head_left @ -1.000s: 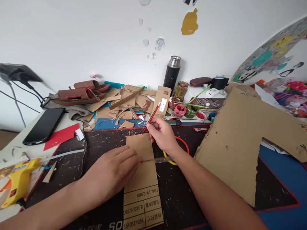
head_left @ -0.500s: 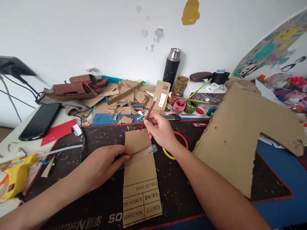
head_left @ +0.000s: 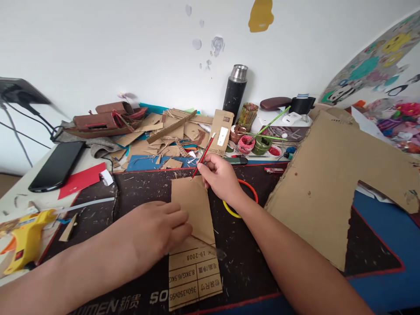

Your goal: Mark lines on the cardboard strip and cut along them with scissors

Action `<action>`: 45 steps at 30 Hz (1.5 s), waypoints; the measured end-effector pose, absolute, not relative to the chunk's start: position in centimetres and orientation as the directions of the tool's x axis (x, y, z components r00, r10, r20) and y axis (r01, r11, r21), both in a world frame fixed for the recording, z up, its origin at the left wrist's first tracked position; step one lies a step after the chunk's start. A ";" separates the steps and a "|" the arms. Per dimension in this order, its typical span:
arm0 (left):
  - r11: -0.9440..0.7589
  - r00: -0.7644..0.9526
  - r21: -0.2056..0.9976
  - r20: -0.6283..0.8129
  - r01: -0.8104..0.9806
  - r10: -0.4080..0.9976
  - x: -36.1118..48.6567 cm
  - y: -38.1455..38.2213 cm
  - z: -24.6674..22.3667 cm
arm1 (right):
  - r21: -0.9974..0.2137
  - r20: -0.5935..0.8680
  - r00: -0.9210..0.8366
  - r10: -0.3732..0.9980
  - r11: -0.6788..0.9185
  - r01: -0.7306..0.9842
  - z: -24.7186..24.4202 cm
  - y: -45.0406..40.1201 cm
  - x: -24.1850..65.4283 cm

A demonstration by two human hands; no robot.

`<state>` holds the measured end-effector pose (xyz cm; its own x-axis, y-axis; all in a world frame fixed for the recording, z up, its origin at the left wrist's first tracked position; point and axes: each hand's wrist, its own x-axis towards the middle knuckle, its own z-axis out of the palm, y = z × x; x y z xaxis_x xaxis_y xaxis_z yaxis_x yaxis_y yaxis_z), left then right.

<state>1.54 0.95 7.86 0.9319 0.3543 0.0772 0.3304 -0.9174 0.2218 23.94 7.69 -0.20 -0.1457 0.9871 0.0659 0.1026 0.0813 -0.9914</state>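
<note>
A strip of brown cardboard with printed lettering at its near end lies on the dark mat. My left hand is over its left side, fingers curled round a clear ruler, most of which the hand hides. The ruler slants across the cardboard, just above and over the print. My right hand pinches a red pencil, whose tip points down at the cardboard's far edge. Beneath my right wrist, a red and yellow ring lies partly covered.
Cardboard scraps pile up at the back, beside a black thermos and open paint pots. A large cardboard sheet lies right. At left are a phone and a yellow glue gun.
My left hand has moved towards me and slightly right, bringing the ruler down the cardboard to the printed part. The right hand and pencil have stayed at the far edge.
</note>
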 end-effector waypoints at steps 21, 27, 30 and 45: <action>-0.838 0.884 0.350 0.053 0.418 0.464 -3.0 -0.9 7.3 | -0.980 0.101 -0.133 0.986 0.121 0.155 -0.2 7.6 23.9; -0.774 0.849 0.391 -0.037 0.498 0.527 -5.8 -3.0 4.8 | -0.989 0.095 -0.147 0.985 0.110 0.098 -0.4 7.6 24.0; -0.763 0.834 0.411 0.014 0.499 0.552 -5.4 -3.5 3.5 | -0.990 0.089 -0.151 0.984 0.104 0.095 -0.5 7.6 24.2; -0.872 0.836 0.060 0.259 0.485 0.483 2.1 -2.4 2.1 | -0.994 0.037 -0.153 0.987 0.053 0.097 0.5 7.3 24.1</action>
<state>2.07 -2.40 2.11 0.8364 0.4830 0.2591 0.4851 -0.8724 0.0604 24.10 7.32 0.52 -0.1531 0.9875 0.0374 0.0975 0.0527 -0.9938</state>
